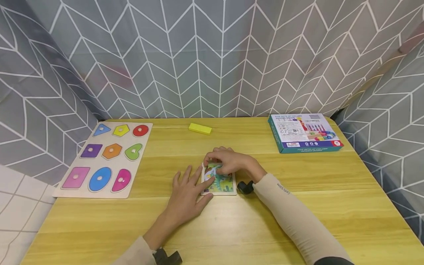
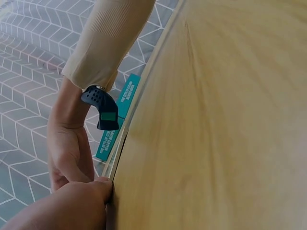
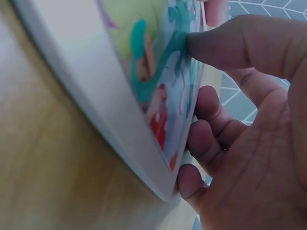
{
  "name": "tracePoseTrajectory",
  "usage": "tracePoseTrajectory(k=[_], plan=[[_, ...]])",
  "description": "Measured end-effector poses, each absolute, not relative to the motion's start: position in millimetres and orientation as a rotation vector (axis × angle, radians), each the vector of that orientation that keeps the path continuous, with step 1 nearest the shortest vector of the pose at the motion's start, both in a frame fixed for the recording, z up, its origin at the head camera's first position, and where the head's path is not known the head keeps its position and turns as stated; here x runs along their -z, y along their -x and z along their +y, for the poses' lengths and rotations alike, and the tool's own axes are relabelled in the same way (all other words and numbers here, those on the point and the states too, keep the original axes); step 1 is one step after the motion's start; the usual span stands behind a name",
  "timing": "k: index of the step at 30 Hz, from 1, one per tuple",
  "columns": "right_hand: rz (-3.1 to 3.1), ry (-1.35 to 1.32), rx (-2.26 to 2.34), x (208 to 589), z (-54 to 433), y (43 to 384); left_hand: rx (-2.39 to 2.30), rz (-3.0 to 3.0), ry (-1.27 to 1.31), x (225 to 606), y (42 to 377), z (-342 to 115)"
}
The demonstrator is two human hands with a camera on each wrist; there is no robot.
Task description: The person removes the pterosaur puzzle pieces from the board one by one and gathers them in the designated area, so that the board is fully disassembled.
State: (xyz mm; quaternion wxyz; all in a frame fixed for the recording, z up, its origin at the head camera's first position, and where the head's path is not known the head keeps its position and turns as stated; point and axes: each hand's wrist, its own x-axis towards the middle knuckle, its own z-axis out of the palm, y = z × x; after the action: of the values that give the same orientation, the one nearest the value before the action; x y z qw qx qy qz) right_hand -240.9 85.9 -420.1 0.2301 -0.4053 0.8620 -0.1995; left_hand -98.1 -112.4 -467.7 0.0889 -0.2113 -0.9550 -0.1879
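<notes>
Streaky yellow wood grain runs across the smooth desk (image 1: 215, 235). On its near side a left hand (image 1: 185, 197) lies with fingers spread and mostly straight, touching the left part of a small picture puzzle (image 1: 222, 184). That puzzle sits near the middle, a flat rectangular panel with a pale frame round a teal and green print. At its far edge a right hand (image 1: 230, 162) grips it, thumb pressed on the print, curled fingertips against the frame. On the left, a pale board (image 1: 96, 163) holds nine flat coloured shapes, among them an oval, a heart and a hexagon, each with a round knob. At far right lies a flat teal cardboard box (image 1: 306, 132); at far middle, a yellow oblong block (image 1: 200, 128). Behind hangs a grey fabric curtain (image 1: 208, 59) with white chevron lines.
</notes>
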Motion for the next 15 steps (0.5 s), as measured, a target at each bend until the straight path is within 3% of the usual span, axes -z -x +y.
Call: tracePoseTrajectory(k=[15], plan=[[2.294,1.066,0.532,411.2,85.7,244.9,0.59,-2.845,0.626,469.7,99.0,-112.1]])
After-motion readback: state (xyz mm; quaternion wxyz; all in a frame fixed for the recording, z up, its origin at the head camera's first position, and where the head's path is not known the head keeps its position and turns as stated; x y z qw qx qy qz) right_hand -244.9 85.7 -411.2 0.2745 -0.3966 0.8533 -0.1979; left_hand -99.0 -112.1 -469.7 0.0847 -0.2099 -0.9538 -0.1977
